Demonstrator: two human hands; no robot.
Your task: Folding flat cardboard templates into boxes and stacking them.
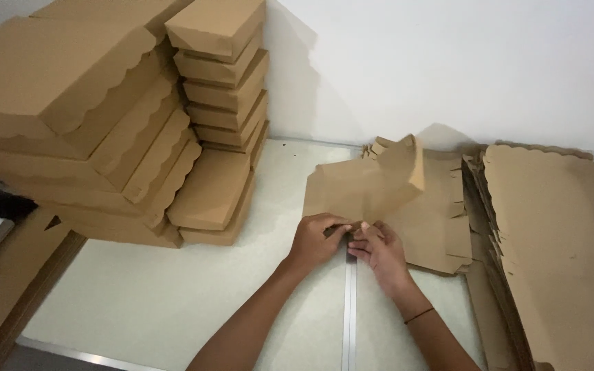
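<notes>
Box blank (366, 185): brown card, half folded, one end wall raised at the far right, near edge resting on the pale table (173, 302) close to the back wall; its near corner was hidden under the fingers, so the fold there could not be made out. Left hand (316, 238): knuckles up, fingers curled tight and pinching the near edge of the blank. Right hand (377, 249): just beside the left and touching it, fingers bent narrow onto the same edge, a thin dark band (419, 315) on the wrist; both forearms ran in from the bottom edge, cut off there. Flat blanks (441, 227): lay under and behind the box blank, partly covered by it. Blank stack (551, 254): scalloped edges, at right, cut off by the frame. Finished boxes (221, 103): stacked in leaning piles at left, the nearest pile cut off at the left edge. Metal strip (350, 316): ran along the table below the hands.
</notes>
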